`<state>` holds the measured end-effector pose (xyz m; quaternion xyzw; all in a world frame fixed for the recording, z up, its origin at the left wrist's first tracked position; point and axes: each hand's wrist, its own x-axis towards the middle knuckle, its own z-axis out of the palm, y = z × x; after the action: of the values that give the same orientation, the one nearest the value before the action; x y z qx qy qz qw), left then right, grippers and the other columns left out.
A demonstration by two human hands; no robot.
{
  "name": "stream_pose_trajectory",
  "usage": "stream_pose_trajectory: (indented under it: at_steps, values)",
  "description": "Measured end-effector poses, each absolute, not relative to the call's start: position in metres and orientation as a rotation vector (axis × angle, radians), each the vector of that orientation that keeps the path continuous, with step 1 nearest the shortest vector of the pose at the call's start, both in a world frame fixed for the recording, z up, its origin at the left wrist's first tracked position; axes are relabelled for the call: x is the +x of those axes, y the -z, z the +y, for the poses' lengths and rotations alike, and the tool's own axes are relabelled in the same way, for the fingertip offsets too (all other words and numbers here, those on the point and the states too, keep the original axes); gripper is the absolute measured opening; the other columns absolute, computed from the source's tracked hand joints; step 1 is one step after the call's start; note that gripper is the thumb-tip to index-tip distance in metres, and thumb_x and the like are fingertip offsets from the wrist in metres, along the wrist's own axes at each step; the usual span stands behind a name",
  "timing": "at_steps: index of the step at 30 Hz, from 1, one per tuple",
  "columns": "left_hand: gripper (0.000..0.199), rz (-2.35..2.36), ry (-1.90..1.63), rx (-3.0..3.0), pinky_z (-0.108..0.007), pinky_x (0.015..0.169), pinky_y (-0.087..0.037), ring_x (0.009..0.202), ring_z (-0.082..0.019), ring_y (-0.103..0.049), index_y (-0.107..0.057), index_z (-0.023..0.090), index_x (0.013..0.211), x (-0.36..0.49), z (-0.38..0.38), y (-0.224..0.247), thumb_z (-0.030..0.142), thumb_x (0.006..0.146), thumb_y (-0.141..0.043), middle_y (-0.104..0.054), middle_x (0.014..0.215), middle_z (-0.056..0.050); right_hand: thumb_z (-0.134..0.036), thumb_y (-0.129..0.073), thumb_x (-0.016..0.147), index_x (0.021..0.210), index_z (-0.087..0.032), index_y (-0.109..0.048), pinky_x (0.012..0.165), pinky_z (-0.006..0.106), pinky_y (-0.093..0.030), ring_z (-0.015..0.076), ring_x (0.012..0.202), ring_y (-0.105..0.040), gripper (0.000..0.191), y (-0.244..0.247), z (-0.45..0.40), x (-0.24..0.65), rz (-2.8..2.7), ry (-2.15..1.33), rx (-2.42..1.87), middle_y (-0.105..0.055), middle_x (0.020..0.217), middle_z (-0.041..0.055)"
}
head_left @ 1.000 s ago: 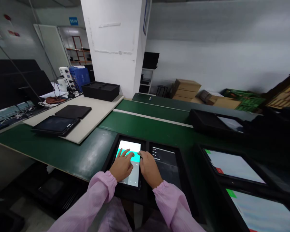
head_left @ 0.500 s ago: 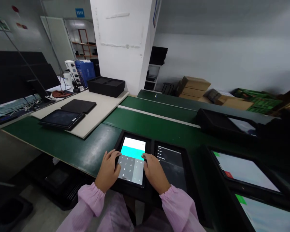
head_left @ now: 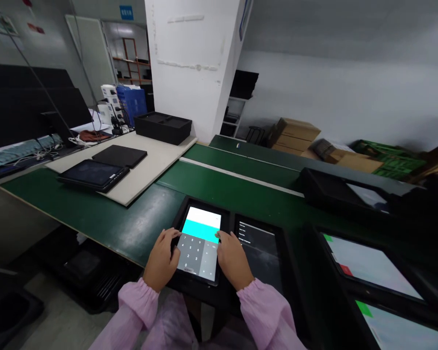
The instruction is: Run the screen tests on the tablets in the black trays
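A tablet (head_left: 198, 231) with a lit calculator screen lies in a black tray (head_left: 226, 214) in front of me. My left hand (head_left: 161, 257) is at its left edge, thumb and index finger apart, fingertips by the rim. At the right edge, the fingers of my right hand (head_left: 234, 257) reach the screen's side near the cyan band. Both hands look open, resting against the tablet, which stays down in the tray. Beside it, a second tablet (head_left: 259, 253) shows a dark screen with a short text menu.
Two tablets with pale screens, one upper (head_left: 372, 262) and one lower (head_left: 401, 325), lie at the right. A dark tablet (head_left: 93, 174) and a black box (head_left: 163, 127) sit on a pale board (head_left: 146, 170). Cardboard boxes (head_left: 295, 133) stand beyond the green table (head_left: 219, 182).
The view has shifted slightly. Both hands stay at the tablet's sides, with only small finger movements, and the calculator screen looks the same.
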<state>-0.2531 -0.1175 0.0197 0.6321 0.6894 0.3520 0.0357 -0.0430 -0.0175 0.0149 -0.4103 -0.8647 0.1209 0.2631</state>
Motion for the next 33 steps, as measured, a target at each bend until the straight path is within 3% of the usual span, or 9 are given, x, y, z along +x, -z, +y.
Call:
stream_pose_trajectory:
  at_steps: [8,15,21,27,33]
  values:
    - [0.041,2.141,-1.056,1.93,-0.05,0.117,-0.035,0.129,-0.024,-0.048,-0.048,0.018,0.122,-0.25,-0.118,-0.018,0.007,0.083,-0.04,-0.062,0.123,-0.008,-0.008,-0.039,0.09,0.114,-0.017,-0.054,0.097,0.046,-0.047,0.0239,0.104,-0.059,0.03,-0.027,-0.037,-0.057,-2.344,-0.46,-0.901,-0.065,0.11,0.0097]
    - [0.046,2.084,-0.965,1.993,-0.048,0.12,-0.03,0.135,-0.022,-0.041,-0.047,0.019,0.126,-0.245,-0.123,-0.028,0.006,0.082,-0.041,-0.058,0.128,-0.007,-0.005,-0.039,0.087,0.118,-0.013,-0.054,0.107,0.049,-0.041,0.0257,0.111,-0.057,0.036,-0.024,-0.049,-0.074,-2.464,-0.451,-0.826,-0.063,0.116,0.0119]
    - [0.051,2.085,-0.729,2.138,-0.05,0.123,-0.023,0.139,-0.025,-0.037,-0.047,0.018,0.132,-0.238,-0.119,-0.032,0.008,0.082,-0.044,-0.059,0.13,-0.005,0.001,-0.035,0.081,0.114,-0.012,-0.055,0.107,0.048,-0.039,0.0248,0.105,-0.058,0.041,-0.018,-0.026,-0.054,-2.34,-0.296,-1.089,-0.065,0.109,0.0126]
    - [0.049,2.124,-0.729,2.125,-0.048,0.122,-0.026,0.139,-0.024,-0.036,-0.046,0.018,0.131,-0.24,-0.118,-0.03,0.008,0.083,-0.042,-0.058,0.131,-0.005,0.001,-0.038,0.081,0.118,-0.01,-0.056,0.101,0.042,-0.043,0.0244,0.104,-0.056,0.043,-0.019,-0.023,-0.061,-2.413,-0.313,-1.086,-0.063,0.112,0.0125]
    - [0.046,2.137,-0.816,2.102,-0.049,0.12,-0.031,0.137,-0.024,-0.04,-0.047,0.018,0.129,-0.242,-0.119,-0.029,0.009,0.084,-0.043,-0.059,0.128,-0.006,0.0,-0.036,0.083,0.111,-0.009,-0.057,0.104,0.045,-0.039,0.0246,0.102,-0.057,0.037,-0.021,-0.024,-0.059,-2.347,-0.328,-1.187,-0.065,0.104,0.0132]
